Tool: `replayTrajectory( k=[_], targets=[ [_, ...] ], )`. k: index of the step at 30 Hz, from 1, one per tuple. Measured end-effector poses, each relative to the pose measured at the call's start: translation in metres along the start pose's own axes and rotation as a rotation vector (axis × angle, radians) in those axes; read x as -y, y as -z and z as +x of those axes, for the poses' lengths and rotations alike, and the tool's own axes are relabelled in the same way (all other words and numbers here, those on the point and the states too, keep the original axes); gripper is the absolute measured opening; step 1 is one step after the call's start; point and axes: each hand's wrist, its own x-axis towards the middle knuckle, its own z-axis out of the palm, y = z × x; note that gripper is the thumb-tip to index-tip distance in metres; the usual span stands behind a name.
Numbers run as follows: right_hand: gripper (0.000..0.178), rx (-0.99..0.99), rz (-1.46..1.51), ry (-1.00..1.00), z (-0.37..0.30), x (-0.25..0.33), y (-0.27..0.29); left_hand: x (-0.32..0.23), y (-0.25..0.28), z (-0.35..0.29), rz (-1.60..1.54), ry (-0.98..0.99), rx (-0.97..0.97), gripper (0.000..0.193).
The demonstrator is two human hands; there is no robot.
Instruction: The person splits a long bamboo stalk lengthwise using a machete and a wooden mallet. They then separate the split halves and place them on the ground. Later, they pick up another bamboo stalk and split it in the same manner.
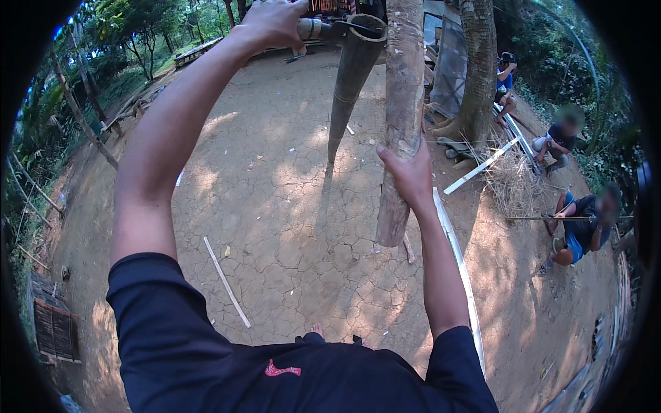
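Note:
My left hand [273, 24] is raised at the top of the view, around the pale, bound handle [310, 29] of a machete. Its dark blade [339, 32] lies across the rim of an upright bamboo pole [352, 72], whose hollow end faces up. Fingers and thumb sit on either side of the handle; part of the grip is hidden. To the right, my right hand [413, 175] is closed around the lower part of a thick wooden log [405, 89]. The log stands up past the top edge, close beside the bamboo.
Cracked dirt ground [275, 186] bears a thin strip [227, 282] at left and a long pale strip [454, 255] at right. Beyond stand a tree trunk [480, 69] and a pile of fibres [513, 172]. Several people, one a seated person [582, 224], are at right.

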Motion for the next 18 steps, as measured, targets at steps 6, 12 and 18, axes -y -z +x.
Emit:
replayTrajectory(
  k=[6, 12, 18],
  targets=[
    [0.072, 0.097, -0.025, -0.081, 0.004, 0.009, -0.006, 0.05, 0.002, -0.044, -0.13, 0.186, 0.346, 0.034],
    [0.061, -0.039, 0.174, 0.303, -0.012, 0.067, 0.002, 0.051, 0.009, -0.048, -0.113, 0.244, 0.274, 0.03],
    [0.043, -0.295, 0.365, 0.714, 0.004, 0.135, 0.029, 0.031, 0.018, -0.019, -0.12, 0.272, 0.236, 0.032]
  ],
)
